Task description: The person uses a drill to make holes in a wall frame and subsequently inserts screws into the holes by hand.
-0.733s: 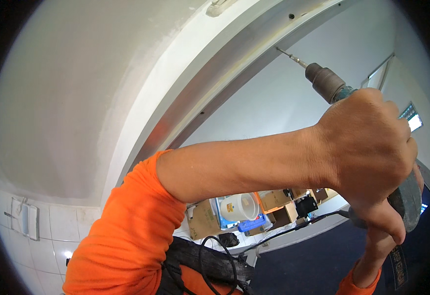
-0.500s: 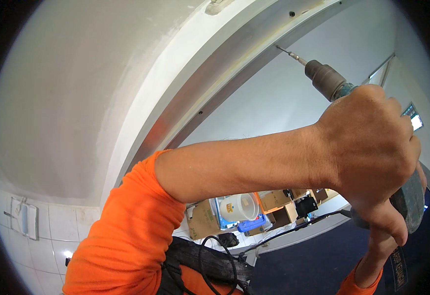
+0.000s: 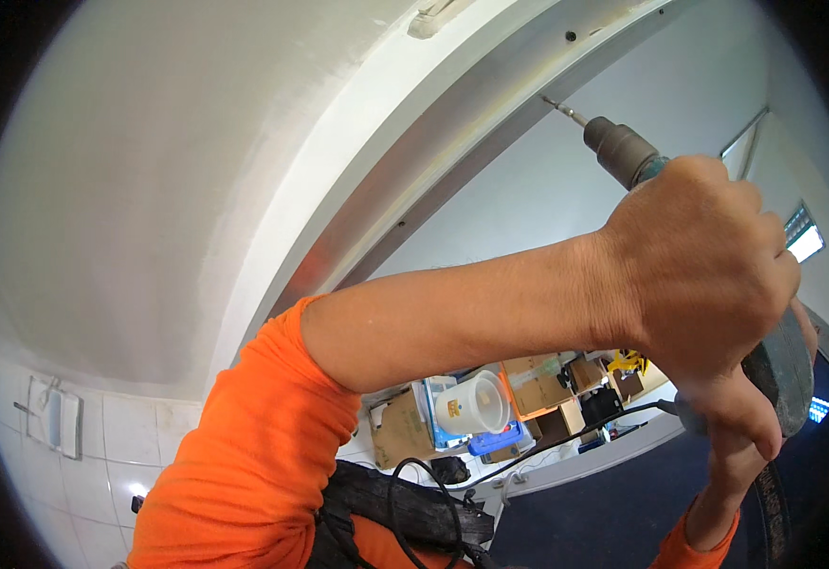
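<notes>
Both of my hands are closed on a power drill (image 3: 620, 150) with a dark chuck, held up at the right. My left hand (image 3: 703, 261) wraps over its body, with the bare forearm crossing from an orange sleeve. Lower down, my right hand (image 3: 738, 458) grips the rear part of the drill; its fingers are mostly hidden behind the left hand and the tool. A thin drill bit (image 3: 568, 112) points up and left, its tip meeting the edge of a metal frame (image 3: 490, 133). A black cord (image 3: 613, 419) runs from the drill's rear end.
Below lie cardboard boxes (image 3: 401, 429), a white bucket (image 3: 462, 406) and a blue container (image 3: 495, 439). A dark beam-like object (image 3: 405, 500) and a cord loop are close to my body. White tiles (image 3: 135, 431) line the lower left; a pale wall (image 3: 168, 190) rises above them.
Less of the bit shows, and the chuck stands closer to the frame. My hands keep their grip, shifted slightly left. The view has moved a little, showing more of the items below.
</notes>
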The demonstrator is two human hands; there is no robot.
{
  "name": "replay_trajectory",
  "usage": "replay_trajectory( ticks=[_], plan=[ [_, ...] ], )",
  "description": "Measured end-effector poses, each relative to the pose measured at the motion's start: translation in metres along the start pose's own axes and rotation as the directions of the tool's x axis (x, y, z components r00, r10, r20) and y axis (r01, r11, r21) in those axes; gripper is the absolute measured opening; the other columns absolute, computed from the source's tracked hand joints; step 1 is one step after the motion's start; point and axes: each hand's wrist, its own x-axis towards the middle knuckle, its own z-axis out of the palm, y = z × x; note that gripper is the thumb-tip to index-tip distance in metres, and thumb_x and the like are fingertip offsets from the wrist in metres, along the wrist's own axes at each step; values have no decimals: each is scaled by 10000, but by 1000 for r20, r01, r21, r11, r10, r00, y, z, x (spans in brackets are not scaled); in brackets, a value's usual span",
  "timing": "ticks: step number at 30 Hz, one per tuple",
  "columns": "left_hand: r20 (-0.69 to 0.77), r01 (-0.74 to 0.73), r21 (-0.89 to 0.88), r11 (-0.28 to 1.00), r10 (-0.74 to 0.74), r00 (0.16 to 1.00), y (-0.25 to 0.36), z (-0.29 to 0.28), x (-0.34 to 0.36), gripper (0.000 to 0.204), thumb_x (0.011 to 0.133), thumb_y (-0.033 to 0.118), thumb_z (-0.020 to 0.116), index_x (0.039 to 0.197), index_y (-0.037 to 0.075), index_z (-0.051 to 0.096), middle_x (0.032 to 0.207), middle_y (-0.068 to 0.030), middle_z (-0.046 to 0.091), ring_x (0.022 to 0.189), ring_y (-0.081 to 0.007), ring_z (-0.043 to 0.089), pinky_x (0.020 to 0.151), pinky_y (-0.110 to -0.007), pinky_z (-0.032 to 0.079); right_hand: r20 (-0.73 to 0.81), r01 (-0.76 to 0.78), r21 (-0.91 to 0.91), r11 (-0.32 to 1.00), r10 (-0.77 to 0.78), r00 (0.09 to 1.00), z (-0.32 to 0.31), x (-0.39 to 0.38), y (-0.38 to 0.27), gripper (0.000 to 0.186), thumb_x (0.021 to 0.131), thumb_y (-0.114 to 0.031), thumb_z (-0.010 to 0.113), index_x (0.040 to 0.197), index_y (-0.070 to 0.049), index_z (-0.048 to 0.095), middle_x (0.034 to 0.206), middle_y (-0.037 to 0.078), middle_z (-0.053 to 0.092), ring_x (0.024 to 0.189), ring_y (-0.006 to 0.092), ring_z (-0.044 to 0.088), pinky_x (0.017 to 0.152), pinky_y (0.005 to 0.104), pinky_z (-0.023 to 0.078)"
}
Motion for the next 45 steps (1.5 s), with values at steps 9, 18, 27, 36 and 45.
replay_trajectory(
  ticks=[9, 18, 27, 36, 45],
  plan=[
    [13, 25, -34, 999, -25, 1000, -3, -2, 2, 922, 627, 944, 648, 617, 23, 680, 554, -112, 617, 485, -269, 645, 479, -360, 508, 6, 60, 20, 998, -60, 998, 15, 26, -40, 715, 786, -333, 843, 1348, 17, 575, 1321, 126, 611, 1182, 232, 628, 1003, 367, 502],
    [53, 30, 31, 999, -32, 998, -3, -17, 3, 759, 591, 853, 752, 639, 99, 680, 613, -73, 631, 565, -277, 650, 549, -370, 509, -4, 133, 265, 955, -137, 991, 42, 45, -43, 761, 742, -288, 878, 1366, 11, 562, 1318, 125, 624, 1206, 229, 619, 1012, 365, 501],
    [646, 174, 111, 979, -204, 735, 43, -27, -28, 702, 713, 764, 760, 981, 116, 750, 752, -81, 678, 719, -306, 681, 654, -430, 536, 43, -75, 485, 871, 62, 997, 69, -22, -15, 685, 756, -134, 859, 1361, -11, 561, 1184, 104, 676, 1070, 186, 654, 942, 338, 526],
    [221, 88, 885, 457, -579, 785, -2, -119, -60, 1050, 776, 286, 892, 1572, 19, 261, 1500, -249, 397, 1409, -382, 390, 1142, -530, 325, 742, -850, 520, -84, 537, 401, 226, -326, -9, 416, 810, 21, 765, 1184, 15, 584, 868, 62, 670, 692, 131, 630, 627, 288, 506],
    [305, 164, 815, 556, -651, 695, -27, -106, -64, 1078, 839, 206, 825, 1601, -40, 103, 1569, -277, 327, 1476, -424, 325, 1205, -491, 305, 833, -989, 147, 12, 537, 130, 327, -547, 2, 558, 707, -227, 886, 1150, 13, 646, 1032, 173, 725, 897, 288, 703, 805, 388, 558]
  ],
)
